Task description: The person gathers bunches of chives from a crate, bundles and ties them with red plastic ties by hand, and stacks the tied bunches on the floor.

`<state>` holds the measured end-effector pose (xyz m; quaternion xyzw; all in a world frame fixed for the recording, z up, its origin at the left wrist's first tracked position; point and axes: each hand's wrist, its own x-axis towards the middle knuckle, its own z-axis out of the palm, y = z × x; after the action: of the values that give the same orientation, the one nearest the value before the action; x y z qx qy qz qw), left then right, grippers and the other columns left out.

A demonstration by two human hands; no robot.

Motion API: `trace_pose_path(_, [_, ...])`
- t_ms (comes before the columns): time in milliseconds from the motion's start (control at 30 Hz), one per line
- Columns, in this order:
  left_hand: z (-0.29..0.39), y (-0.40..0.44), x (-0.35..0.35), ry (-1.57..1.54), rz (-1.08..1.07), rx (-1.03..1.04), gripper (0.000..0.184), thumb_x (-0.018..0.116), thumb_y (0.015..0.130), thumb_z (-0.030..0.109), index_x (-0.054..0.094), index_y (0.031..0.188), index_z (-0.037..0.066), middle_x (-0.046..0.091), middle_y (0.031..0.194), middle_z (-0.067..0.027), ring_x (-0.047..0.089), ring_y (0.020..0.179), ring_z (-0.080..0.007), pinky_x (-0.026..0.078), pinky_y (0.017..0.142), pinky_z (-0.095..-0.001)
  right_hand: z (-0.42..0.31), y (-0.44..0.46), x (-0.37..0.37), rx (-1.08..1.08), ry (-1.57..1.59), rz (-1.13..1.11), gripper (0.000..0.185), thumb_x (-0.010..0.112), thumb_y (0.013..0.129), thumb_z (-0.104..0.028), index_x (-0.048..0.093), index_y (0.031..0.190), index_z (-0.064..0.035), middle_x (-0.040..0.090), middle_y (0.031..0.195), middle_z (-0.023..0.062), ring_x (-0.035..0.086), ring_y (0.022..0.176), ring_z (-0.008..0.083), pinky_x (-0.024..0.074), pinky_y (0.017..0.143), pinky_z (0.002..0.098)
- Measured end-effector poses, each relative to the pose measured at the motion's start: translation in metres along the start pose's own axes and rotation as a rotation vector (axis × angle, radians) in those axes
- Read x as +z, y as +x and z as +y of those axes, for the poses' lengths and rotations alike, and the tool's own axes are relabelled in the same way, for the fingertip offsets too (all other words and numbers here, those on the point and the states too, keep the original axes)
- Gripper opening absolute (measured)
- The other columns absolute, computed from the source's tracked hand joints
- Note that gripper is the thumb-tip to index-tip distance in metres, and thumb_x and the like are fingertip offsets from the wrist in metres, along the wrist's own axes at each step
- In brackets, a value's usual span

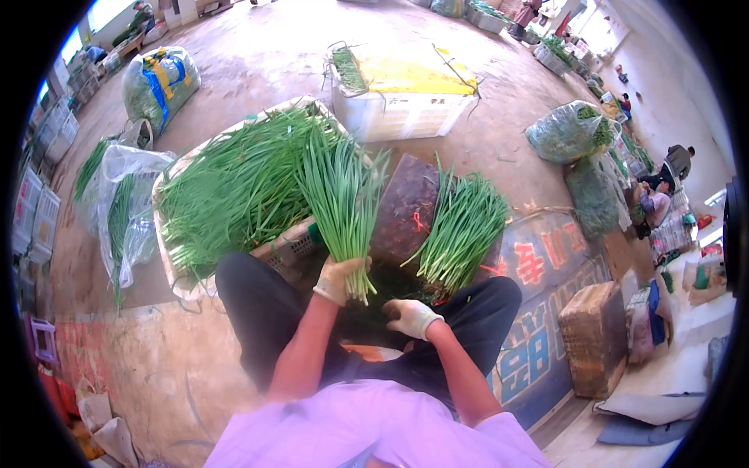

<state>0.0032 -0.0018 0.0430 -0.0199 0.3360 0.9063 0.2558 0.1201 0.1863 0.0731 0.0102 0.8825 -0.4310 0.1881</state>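
My left hand, in a pale work glove, is wrapped round the lower stems of a bunch of green chives. The leaves fan upward, away from me. Close to the cut ends, my right hand, also gloved and with dirty fingertips, is curled closed; whatever it may hold does not show. Another bunch of chives lies on a dark block in front of my right knee. To the left, a large white crate is heaped with loose chives.
A white box with a yellow cover stands ahead. Stuffed plastic bags sit at the far left, others at the right. A taped brown box is on my right. People sit among greens farther right.
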Motion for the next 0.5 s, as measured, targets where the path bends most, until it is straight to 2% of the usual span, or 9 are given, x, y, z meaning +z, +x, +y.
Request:
trace_pose_path(33, [0.003, -0.001, 0.005, 0.004, -0.014, 0.002, 0.050, 0.075, 0.078, 0.005, 0.058, 0.125, 0.000, 0.068, 0.108, -0.0099, 0.069, 0.085, -0.0221, 0.057, 0.075, -0.0331, 0.004, 0.001, -0.002, -0.074, -0.170, 0.108, 0.047, 0.075, 0.084, -0.027, 0.063, 0.119, 0.0020, 0.072, 0.099, 0.0174, 0.072, 0.090, 0.0252, 0.0553, 0.081, 0.0350])
trace_pose_path(100, [0.007, -0.006, 0.014, 0.228, -0.097, 0.064, 0.056, 0.078, 0.074, 0.004, 0.058, 0.126, 0.001, 0.068, 0.111, -0.0102, 0.069, 0.090, -0.0215, 0.057, 0.078, -0.0343, 0.004, 0.012, -0.019, -0.007, 0.318, 0.143, 0.077, 0.080, 0.081, -0.034, 0.046, 0.140, 0.0005, 0.066, 0.121, 0.0214, 0.064, 0.114, 0.0274, 0.0489, 0.098, 0.0367])
trace_pose_path(167, [0.003, -0.003, 0.027, 0.342, -0.130, 0.043, 0.062, 0.083, 0.072, 0.008, 0.056, 0.128, 0.001, 0.066, 0.117, -0.0110, 0.067, 0.102, -0.0229, 0.055, 0.087, -0.0359, -0.028, 0.023, -0.033, -0.261, 0.426, 0.181, 0.094, 0.082, 0.079, -0.025, 0.027, 0.151, -0.0003, 0.053, 0.138, 0.0205, 0.054, 0.126, 0.0263, 0.0432, 0.106, 0.0378])
trace_pose_path(233, [-0.016, 0.014, 0.037, 0.391, -0.232, 0.310, 0.064, 0.079, 0.077, 0.006, 0.050, 0.134, 0.001, 0.064, 0.123, -0.0112, 0.064, 0.111, -0.0228, 0.052, 0.095, -0.0360, -0.067, 0.037, -0.048, -0.361, 0.393, 0.391, 0.106, 0.084, 0.073, -0.017, 0.017, 0.154, -0.0026, 0.059, 0.128, 0.0183, 0.058, 0.119, 0.0226, 0.0465, 0.102, 0.0365])
trace_pose_path(300, [-0.018, 0.029, 0.058, 0.797, -0.252, 0.514, 0.074, 0.081, 0.074, 0.017, 0.045, 0.137, 0.000, 0.059, 0.131, -0.0185, 0.061, 0.117, -0.0265, 0.048, 0.099, -0.0355, -0.097, 0.046, -0.072, -0.337, 0.348, 0.570, 0.107, 0.088, 0.067, -0.020, 0.022, 0.150, -0.0021, 0.060, 0.125, 0.0175, 0.059, 0.116, 0.0229, 0.0467, 0.102, 0.0369])
trace_pose_path(367, [-0.013, 0.052, 0.073, 1.220, -0.173, 0.861, 0.079, 0.078, 0.077, 0.019, 0.038, 0.143, 0.001, 0.064, 0.121, -0.0227, 0.065, 0.107, -0.0354, 0.053, 0.090, -0.0414, -0.105, 0.069, -0.098, -0.181, 0.454, 0.705, 0.103, 0.091, 0.061, -0.023, 0.030, 0.142, -0.0024, 0.062, 0.121, 0.0155, 0.061, 0.111, 0.0233, 0.0480, 0.100, 0.0365])
trace_pose_path(400, [0.001, 0.051, 0.100, 1.262, -0.110, 0.735, 0.087, 0.073, 0.080, 0.017, 0.024, 0.151, 0.006, 0.068, 0.103, -0.0241, 0.068, 0.090, -0.0425, 0.055, 0.075, -0.0466, -0.118, 0.071, -0.112, -0.254, 0.460, 0.817, 0.086, 0.089, 0.066, -0.017, 0.038, 0.134, -0.0041, 0.062, 0.119, 0.0120, 0.062, 0.106, 0.0230, 0.0508, 0.095, 0.0364])
trace_pose_path(433, [0.002, 0.067, 0.108, 1.315, -0.079, 0.861, 0.095, 0.071, 0.081, 0.016, 0.012, 0.155, 0.010, 0.068, 0.089, -0.0235, 0.066, 0.078, -0.0470, 0.054, 0.065, -0.0491, -0.107, 0.092, -0.122, -0.540, 0.629, 0.859, 0.071, 0.084, 0.073, -0.008, 0.043, 0.131, -0.0038, 0.065, 0.114, 0.0084, 0.065, 0.099, 0.0212, 0.0542, 0.087, 0.0355])
trace_pose_path(500, [0.008, 0.094, 0.121, 1.272, -0.135, 0.918, 0.098, 0.072, 0.080, 0.017, 0.010, 0.156, 0.010, 0.068, 0.091, -0.0237, 0.067, 0.083, -0.0450, 0.054, 0.069, -0.0488, -0.084, 0.113, -0.141, -0.510, 0.589, 0.873, 0.053, 0.079, 0.078, -0.002, 0.052, 0.123, -0.0032, 0.067, 0.107, 0.0064, 0.066, 0.094, 0.0182, 0.0545, 0.085, 0.0334])
